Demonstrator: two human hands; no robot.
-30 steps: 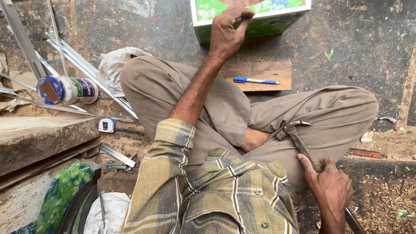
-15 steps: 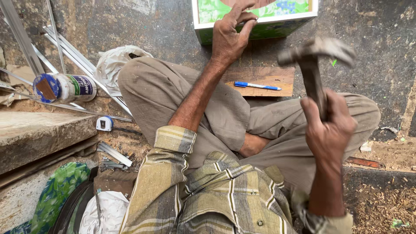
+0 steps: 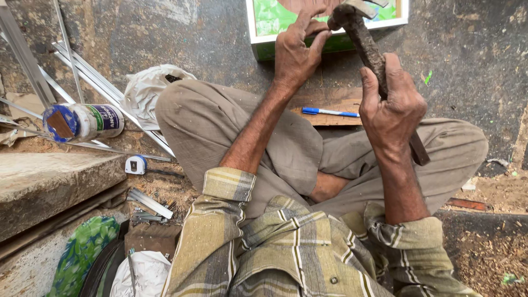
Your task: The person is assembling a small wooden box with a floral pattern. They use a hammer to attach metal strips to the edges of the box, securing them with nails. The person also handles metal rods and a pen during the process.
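Since half a second ago our right hand (image 3: 391,107) has swung the hammer (image 3: 367,47) forward, so its head now sits above the white-framed green panel (image 3: 330,27) at the top edge of the floor, close beside our left hand (image 3: 297,52). The right hand is wrapped tight around the rusty handle about midway along it, with the end of the handle sticking out below the fist. The left hand rests on the near edge of the panel with fingers half spread, thumb and forefinger drawn narrow as if pinching something small.

To do this blow well, we judge that we should keep the strokes short and light at first, keep the hammer face square to the frame, and pull the left fingertips (image 3: 316,14) clear once whatever they steady stands on its own. Holding lower on the handle would give more swing but less aim.

We cannot see whether a nail is between the fingers; it is too small or hidden by the hand. Most of the panel and part of the hammer head are cut off by the top of the view. On the wooden board (image 3: 330,113) by our knee lies a blue pen (image 3: 329,112).
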